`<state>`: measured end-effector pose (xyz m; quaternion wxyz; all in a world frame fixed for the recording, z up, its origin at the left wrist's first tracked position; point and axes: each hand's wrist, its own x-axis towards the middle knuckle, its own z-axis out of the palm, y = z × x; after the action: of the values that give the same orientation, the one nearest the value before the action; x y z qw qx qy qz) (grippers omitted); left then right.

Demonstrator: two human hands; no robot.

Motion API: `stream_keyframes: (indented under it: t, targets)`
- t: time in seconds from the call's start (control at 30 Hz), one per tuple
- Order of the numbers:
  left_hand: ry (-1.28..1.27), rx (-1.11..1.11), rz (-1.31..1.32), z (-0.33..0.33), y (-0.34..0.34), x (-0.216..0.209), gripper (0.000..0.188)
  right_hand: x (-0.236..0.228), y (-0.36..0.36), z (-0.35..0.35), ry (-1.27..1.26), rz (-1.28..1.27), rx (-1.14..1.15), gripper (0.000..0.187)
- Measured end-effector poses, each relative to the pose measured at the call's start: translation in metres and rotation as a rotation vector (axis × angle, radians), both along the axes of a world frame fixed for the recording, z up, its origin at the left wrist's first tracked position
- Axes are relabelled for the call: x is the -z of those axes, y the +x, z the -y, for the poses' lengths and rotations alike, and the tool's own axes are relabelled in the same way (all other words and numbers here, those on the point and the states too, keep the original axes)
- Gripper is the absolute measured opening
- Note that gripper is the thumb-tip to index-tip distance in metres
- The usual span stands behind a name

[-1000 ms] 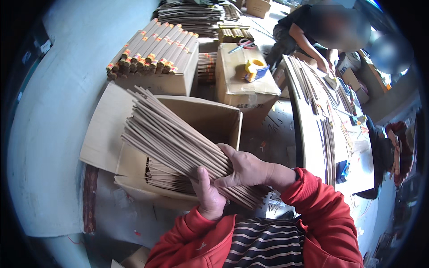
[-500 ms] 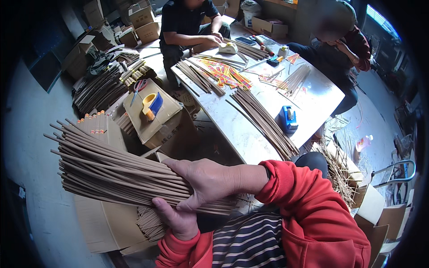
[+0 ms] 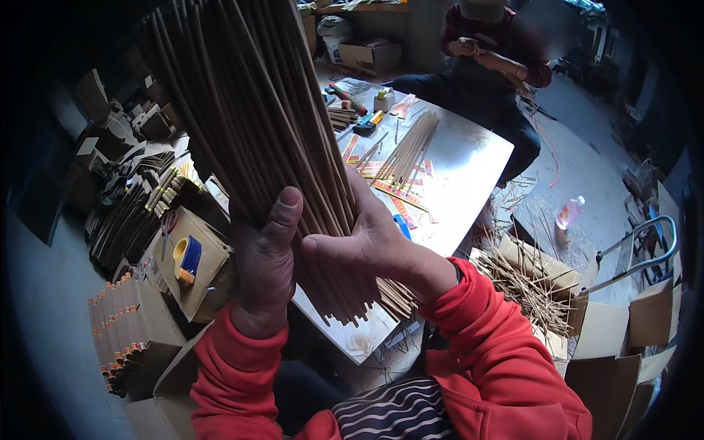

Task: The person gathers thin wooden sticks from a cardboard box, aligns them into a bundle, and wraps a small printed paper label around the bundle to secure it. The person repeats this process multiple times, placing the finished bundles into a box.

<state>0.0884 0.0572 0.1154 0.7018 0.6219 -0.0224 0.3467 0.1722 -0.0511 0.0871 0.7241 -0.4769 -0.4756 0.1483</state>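
A thick bundle of brown incense sticks (image 3: 249,103) stands nearly upright before me, its upper end leaning left and running out past the top edge. My left hand (image 3: 268,253) grips it from the left side, thumb pointing up across the sticks. Around the right side my right hand (image 3: 367,238) is closed, its thumb pressed flat on the front. The lower stick ends (image 3: 341,304) hang uneven below both hands, over the near part of the table. Behind the bundle, much of the tabletop is hidden.
On the white table (image 3: 469,176) lie thin loose sticks (image 3: 407,150) and red-yellow labels (image 3: 400,194). At left a carton (image 3: 209,282) carries a tape dispenser (image 3: 188,260) and scissors (image 3: 169,221). Wrapped bundles (image 3: 114,323) stand lower left. A box of sticks (image 3: 528,282) is at right; a person (image 3: 484,73) sits beyond.
The bundle has swung from lying sideways at left to nearly upright in front of me. My left hand has come up from beneath onto its left side. My view has shifted right.
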Motion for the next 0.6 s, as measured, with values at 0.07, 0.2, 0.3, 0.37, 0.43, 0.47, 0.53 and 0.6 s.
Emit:
stream_keyframes:
  t: [0.07,0.2,0.3,0.37,0.43,0.47,0.53,0.6]
  targets:
    - [0.021,0.115,-0.057,0.000,0.047,-0.008,0.049,0.008,0.035,-0.001,0.024,-0.120,0.101,0.088]
    - [0.047,0.280,-0.224,-0.008,0.143,-0.001,0.044,0.039,0.102,-0.008,0.156,-0.401,0.163,0.071]
    - [0.108,0.269,-0.381,-0.020,0.209,0.029,0.047,0.072,0.146,-0.013,0.214,-0.529,0.219,0.070]
    - [0.138,0.327,-0.458,-0.022,0.243,0.046,0.047,0.090,0.169,-0.014,0.257,-0.652,0.220,0.065]
    - [0.184,0.357,-0.565,-0.021,0.269,0.060,0.050,0.116,0.196,-0.019,0.266,-0.731,0.237,0.062]
    - [0.197,0.344,-0.574,-0.019,0.282,0.070,0.045,0.126,0.207,-0.021,0.296,-0.738,0.249,0.060]
    - [0.249,0.361,-0.644,-0.023,0.308,0.088,0.043,0.146,0.227,-0.022,0.305,-0.782,0.244,0.059]
    - [0.313,0.364,-0.689,-0.025,0.328,0.104,0.038,0.158,0.238,-0.023,0.307,-0.848,0.283,0.059]
